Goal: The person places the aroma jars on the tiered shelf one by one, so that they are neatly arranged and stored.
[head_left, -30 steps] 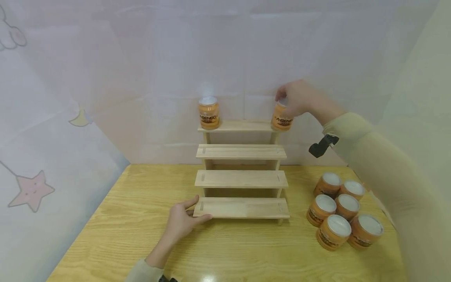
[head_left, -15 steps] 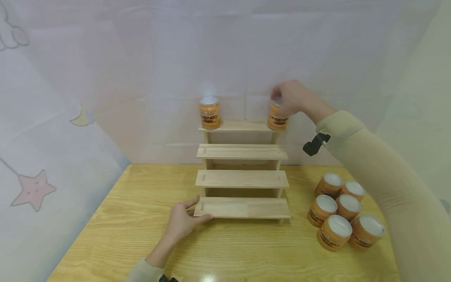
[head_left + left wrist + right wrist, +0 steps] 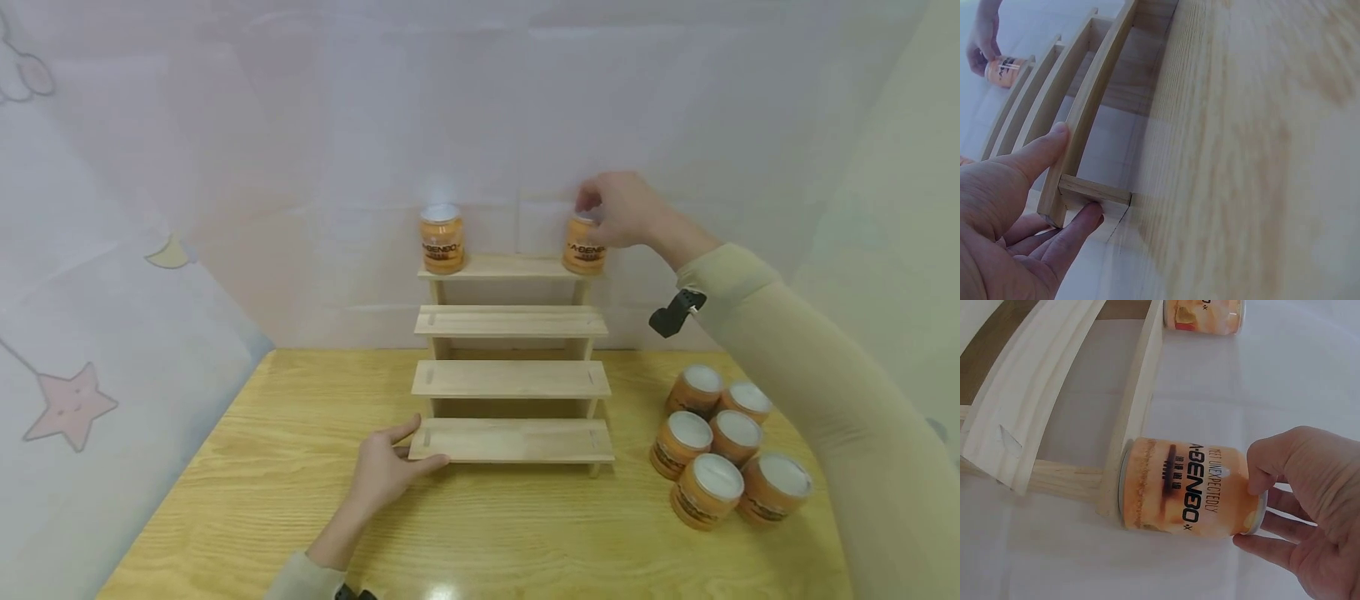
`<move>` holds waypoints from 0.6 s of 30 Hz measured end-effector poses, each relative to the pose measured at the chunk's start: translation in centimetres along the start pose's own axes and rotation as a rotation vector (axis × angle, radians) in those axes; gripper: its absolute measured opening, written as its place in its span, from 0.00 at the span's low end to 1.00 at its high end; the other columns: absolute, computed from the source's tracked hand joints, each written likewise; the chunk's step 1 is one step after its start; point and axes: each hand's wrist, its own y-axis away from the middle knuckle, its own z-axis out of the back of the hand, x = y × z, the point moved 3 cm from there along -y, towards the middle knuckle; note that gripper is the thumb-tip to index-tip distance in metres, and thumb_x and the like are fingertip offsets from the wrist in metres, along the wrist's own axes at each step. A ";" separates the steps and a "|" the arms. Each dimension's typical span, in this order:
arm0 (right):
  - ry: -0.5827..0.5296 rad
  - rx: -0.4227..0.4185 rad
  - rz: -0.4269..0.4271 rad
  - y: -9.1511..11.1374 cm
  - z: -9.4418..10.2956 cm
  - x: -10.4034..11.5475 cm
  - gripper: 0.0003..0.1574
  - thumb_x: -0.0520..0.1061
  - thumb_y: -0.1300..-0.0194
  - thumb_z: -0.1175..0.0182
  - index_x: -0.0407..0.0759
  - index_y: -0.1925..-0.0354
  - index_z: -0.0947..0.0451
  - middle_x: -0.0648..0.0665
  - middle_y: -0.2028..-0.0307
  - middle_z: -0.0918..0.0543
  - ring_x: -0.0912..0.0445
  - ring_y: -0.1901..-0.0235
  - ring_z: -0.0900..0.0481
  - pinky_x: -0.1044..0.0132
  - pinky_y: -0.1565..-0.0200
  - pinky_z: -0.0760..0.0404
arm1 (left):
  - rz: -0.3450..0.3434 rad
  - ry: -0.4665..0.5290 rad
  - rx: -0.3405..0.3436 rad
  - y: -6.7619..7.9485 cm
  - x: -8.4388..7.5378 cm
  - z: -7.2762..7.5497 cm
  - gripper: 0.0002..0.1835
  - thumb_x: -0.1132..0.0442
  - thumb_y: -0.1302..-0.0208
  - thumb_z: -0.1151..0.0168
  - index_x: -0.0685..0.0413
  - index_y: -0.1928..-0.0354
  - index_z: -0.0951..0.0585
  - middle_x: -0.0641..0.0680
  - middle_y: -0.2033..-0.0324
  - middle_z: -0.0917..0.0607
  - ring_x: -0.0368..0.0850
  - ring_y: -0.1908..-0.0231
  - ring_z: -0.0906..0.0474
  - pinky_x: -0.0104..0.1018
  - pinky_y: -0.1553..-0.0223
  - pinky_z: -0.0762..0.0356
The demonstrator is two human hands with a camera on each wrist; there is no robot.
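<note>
A four-step wooden display rack [image 3: 513,379] stands on the table. My right hand [image 3: 621,207] grips the top of an orange can [image 3: 1185,487] with a dark brand name, thumb on one side and fingers on the other. That can stands upright at the right end of the top step. A matching can [image 3: 442,242] sits at the left end of the same step. Down at the lowest step, my left hand [image 3: 386,468] pinches the rack's left end. In the left wrist view its thumb lies on the step's front edge, and its fingers reach under against the side support.
Several more orange cans with pale lids, such as the front one [image 3: 707,492], stand grouped on the table [image 3: 300,500] right of the rack. Behind the rack hangs a pale cloth backdrop [image 3: 360,150] with a star and a moon printed on it.
My right hand has moved slightly left with the can, from the right edge of the top step to fully over it. The left hand keeps its hold on the rack.
</note>
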 end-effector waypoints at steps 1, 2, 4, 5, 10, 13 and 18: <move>-0.003 -0.003 0.006 -0.1 0.0 0.0 0.21 0.39 0.43 0.35 0.34 0.50 0.18 0.32 0.47 0.13 0.39 0.45 0.18 0.44 0.37 0.20 | 0.001 -0.006 0.000 0.0 0.0 0.1 0.49 0.53 0.47 0.14 0.64 0.26 0.27 0.64 0.26 0.26 0.63 0.44 0.12 0.33 0.64 0.10; -0.010 -0.004 0.011 -0.1 -0.1 0.0 0.21 0.38 0.43 0.35 0.34 0.50 0.18 0.32 0.46 0.13 0.39 0.43 0.18 0.43 0.36 0.21 | 0.000 -0.013 -0.002 0.0 0.0 0.1 0.49 0.53 0.47 0.14 0.64 0.26 0.27 0.64 0.26 0.26 0.64 0.44 0.12 0.32 0.64 0.10; -0.023 -0.008 0.017 -0.2 -0.2 0.0 0.21 0.38 0.42 0.36 0.33 0.49 0.18 0.32 0.45 0.13 0.38 0.41 0.18 0.43 0.34 0.21 | -0.003 -0.030 -0.004 0.0 0.0 0.3 0.49 0.52 0.47 0.14 0.63 0.26 0.27 0.64 0.26 0.26 0.64 0.44 0.12 0.32 0.66 0.10; -0.024 -0.011 0.022 -0.2 -0.2 0.1 0.21 0.37 0.42 0.37 0.33 0.48 0.18 0.32 0.44 0.13 0.38 0.40 0.18 0.43 0.34 0.21 | -0.006 -0.043 -0.008 0.0 0.0 0.3 0.49 0.51 0.47 0.14 0.63 0.26 0.26 0.64 0.26 0.26 0.64 0.44 0.12 0.32 0.66 0.11; -0.043 -0.031 0.040 -0.3 -0.4 -0.1 0.21 0.36 0.41 0.37 0.32 0.48 0.18 0.31 0.44 0.13 0.37 0.40 0.18 0.43 0.34 0.21 | -0.010 -0.067 -0.015 -0.2 0.2 0.2 0.49 0.50 0.48 0.14 0.61 0.26 0.25 0.64 0.27 0.25 0.64 0.45 0.12 0.32 0.67 0.11; -0.046 -0.046 0.050 -0.2 -0.6 -0.4 0.21 0.36 0.41 0.37 0.32 0.49 0.18 0.30 0.45 0.13 0.37 0.41 0.17 0.42 0.35 0.21 | -0.006 -0.050 -0.012 -0.2 0.3 0.0 0.49 0.50 0.48 0.14 0.61 0.26 0.25 0.63 0.27 0.25 0.64 0.45 0.12 0.32 0.66 0.10; -0.034 -0.073 0.080 0.0 -0.8 -1.0 0.21 0.34 0.43 0.41 0.31 0.49 0.18 0.30 0.46 0.13 0.36 0.42 0.18 0.41 0.36 0.20 | 0.005 -0.010 -0.004 -0.2 0.2 -0.3 0.49 0.52 0.47 0.14 0.62 0.26 0.26 0.63 0.27 0.25 0.62 0.45 0.11 0.32 0.67 0.11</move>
